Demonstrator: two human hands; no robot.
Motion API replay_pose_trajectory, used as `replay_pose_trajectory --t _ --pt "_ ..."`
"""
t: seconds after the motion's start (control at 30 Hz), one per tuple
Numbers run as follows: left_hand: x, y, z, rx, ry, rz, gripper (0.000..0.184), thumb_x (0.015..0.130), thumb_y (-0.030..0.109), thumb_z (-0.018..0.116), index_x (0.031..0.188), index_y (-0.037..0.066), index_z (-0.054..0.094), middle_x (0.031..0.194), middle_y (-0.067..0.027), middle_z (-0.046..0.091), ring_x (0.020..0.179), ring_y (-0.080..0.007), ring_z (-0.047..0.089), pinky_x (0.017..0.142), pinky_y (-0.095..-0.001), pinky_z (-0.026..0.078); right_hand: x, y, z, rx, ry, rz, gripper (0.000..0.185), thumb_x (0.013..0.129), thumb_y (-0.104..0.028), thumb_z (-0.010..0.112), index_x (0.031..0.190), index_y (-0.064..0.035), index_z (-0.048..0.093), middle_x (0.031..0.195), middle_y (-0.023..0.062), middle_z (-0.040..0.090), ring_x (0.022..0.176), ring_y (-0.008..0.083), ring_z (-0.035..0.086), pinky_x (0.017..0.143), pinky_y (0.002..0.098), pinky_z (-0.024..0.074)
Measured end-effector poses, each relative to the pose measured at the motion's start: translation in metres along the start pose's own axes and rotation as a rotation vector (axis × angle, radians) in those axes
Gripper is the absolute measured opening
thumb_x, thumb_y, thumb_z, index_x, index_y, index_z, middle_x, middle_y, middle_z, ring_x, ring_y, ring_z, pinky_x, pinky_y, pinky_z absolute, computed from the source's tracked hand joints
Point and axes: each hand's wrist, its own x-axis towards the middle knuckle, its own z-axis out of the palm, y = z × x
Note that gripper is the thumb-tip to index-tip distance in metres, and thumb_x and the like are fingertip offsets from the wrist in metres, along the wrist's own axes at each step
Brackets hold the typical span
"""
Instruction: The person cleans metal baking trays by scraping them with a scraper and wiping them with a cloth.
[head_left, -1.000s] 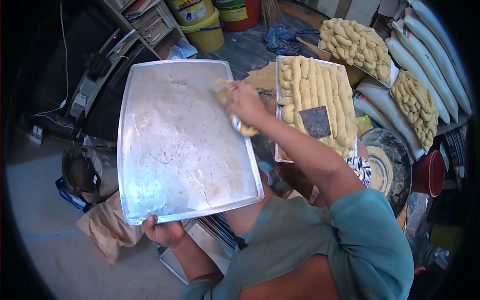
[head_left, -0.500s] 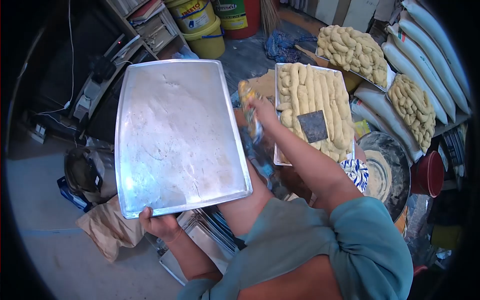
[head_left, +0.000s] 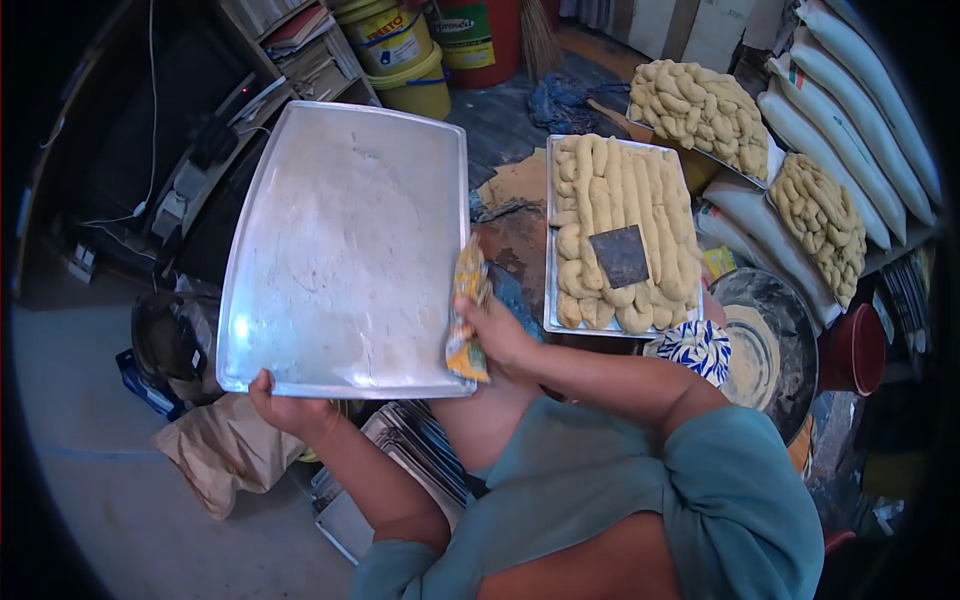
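A bare metal baking tray [head_left: 345, 250] is tilted up in front of me, its surface shiny and scuffed. My left hand [head_left: 292, 408] grips its lower left edge, thumb over the rim. In my right hand [head_left: 492, 325] is a crumpled yellow plastic wrapper [head_left: 467, 315], pressed against the tray's right edge. Whether anything is inside the wrapper is hidden. Beyond my right arm, a second tray [head_left: 549, 235] carries rows of dough strips [head_left: 625, 180], with a dark square plate [head_left: 620, 257] lying on top.
More dough is heaped on trays [head_left: 700, 105] at the back right, beside stacked white sacks [head_left: 850, 130]. A dark round basin [head_left: 790, 330] and a red bucket [head_left: 855, 345] stand at right. Below my left arm are stacked trays [head_left: 400, 450] and a brown paper bag [head_left: 225, 450].
My right hand has come down and left with the wrapper, from beside the dough tray to the bare tray's right edge. The tray in my left hand has risen slightly.
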Motion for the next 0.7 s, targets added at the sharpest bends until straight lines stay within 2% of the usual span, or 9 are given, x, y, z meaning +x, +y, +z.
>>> replay_pose_trajectory --t 0.13,0.17,0.23,0.3,0.37,0.5,0.57,0.63,0.7 --pt "0.022 -0.017 0.018 0.060 -0.154 0.117 0.054 0.080 0.017 0.046 0.128 -0.008 0.044 0.126 -0.0207 0.051 0.118 -0.0331 0.051 0.101 -0.0467 0.041 -0.011 -0.023 -0.040 -0.096 -0.250 0.054 0.042 0.095 -0.015 0.054 0.133 -0.0009 0.044 0.106 0.0071 0.059 0.098 0.0139 0.057 0.088 0.0288 0.0471" --pt "0.024 -0.023 0.027 0.076 -0.182 0.156 0.053 0.080 0.016 0.046 0.127 -0.009 0.044 0.124 -0.0215 0.052 0.117 -0.0333 0.052 0.100 -0.0464 0.042 -0.013 -0.040 -0.042 0.018 -0.171 0.098 0.031 0.094 -0.016 0.053 0.121 0.0004 0.053 0.104 0.0079 0.061 0.094 0.0147 0.060 0.085 0.0305 0.0486" --pt "0.002 -0.036 0.059 0.238 -0.210 0.324 0.049 0.081 0.012 0.045 0.124 -0.012 0.045 0.125 -0.0215 0.052 0.115 -0.0305 0.054 0.098 -0.0416 0.045 0.000 -0.084 -0.051 -0.437 -0.159 0.196 0.023 0.095 -0.019 0.051 0.108 -0.0012 0.057 0.099 0.0094 0.062 0.089 0.0168 0.062 0.084 0.0327 0.0501" --pt "-0.023 -0.054 0.081 0.549 -0.287 0.617 0.052 0.081 0.005 0.050 0.129 -0.013 0.042 0.128 -0.0210 0.051 0.115 -0.0272 0.054 0.097 -0.0388 0.044 0.017 -0.087 -0.040 0.163 -0.192 0.047 0.026 0.097 -0.029 0.051 0.099 -0.0036 0.058 0.096 0.0104 0.063 0.088 0.0195 0.063 0.084 0.0346 0.0510" --pt "-0.056 -0.065 0.107 0.361 -0.384 0.545 0.050 0.084 0.002 0.052 0.130 -0.014 0.042 0.129 -0.0212 0.051 0.115 -0.0253 0.054 0.098 -0.0382 0.043 0.026 -0.130 -0.012 0.550 -0.246 0.051 0.040 0.097 -0.041 0.049 0.107 -0.0039 0.057 0.101 0.0120 0.063 0.093 0.0218 0.063 0.086 0.0374 0.0508" --pt "-0.075 -0.075 0.116 0.427 -0.647 0.554 0.053 0.084 -0.001 0.058 0.134 -0.013 0.042 0.124 -0.0199 0.057 0.109 -0.0233 0.059 0.093 -0.0339 0.046 0.043 -0.211 0.024 0.647 -0.460 -0.146 0.059 0.096 -0.055 0.043 0.125 -0.0043 0.050 0.111 0.0137 0.061 0.102 0.0235 0.060 0.090 0.0415 0.0491" --pt "-0.068 -0.067 0.132 0.662 -0.846 0.791 0.046 0.085 0.001 0.057 0.129 -0.012 0.048 0.119 -0.0214 0.062 0.101 -0.0246 0.064 0.088 -0.0321 0.049 0.050 -0.243 0.031 0.485 -0.488 -0.370 0.070 0.093 -0.061 0.042 0.128 -0.0014 0.050 0.119 0.0139 0.061 0.110 0.0257 0.059 0.096 0.0406 0.0467" --pt "-0.071 -0.056 0.163 0.772 -1.086 1.003 0.057 0.069 -0.005 0.062 0.125 -0.008 0.054 0.119 -0.0236 0.061 0.098 -0.0358 0.065 0.086 -0.0343 0.052 0.061 -0.258 0.019 0.429 -0.411 -0.369 0.059 0.089 -0.048 0.059 0.117 0.0033 0.055 0.105 0.0162 0.065 0.093 0.0253 0.065 0.085 0.0385 0.0523" --pt "-0.072 -0.052 0.182 0.882 -1.302 1.169 0.060 0.065 -0.004 0.061 0.125 -0.002 0.057 0.121 -0.0204 0.061 0.101 -0.0352 0.064 0.086 -0.0373 0.053 0.062 -0.265 -0.001 0.268 -0.265 -0.278 0.048 0.086 -0.036 0.066 0.110 0.0054 0.058 0.096 0.0170 0.067 0.083 0.0250 0.067 0.078 0.0381 0.0548"
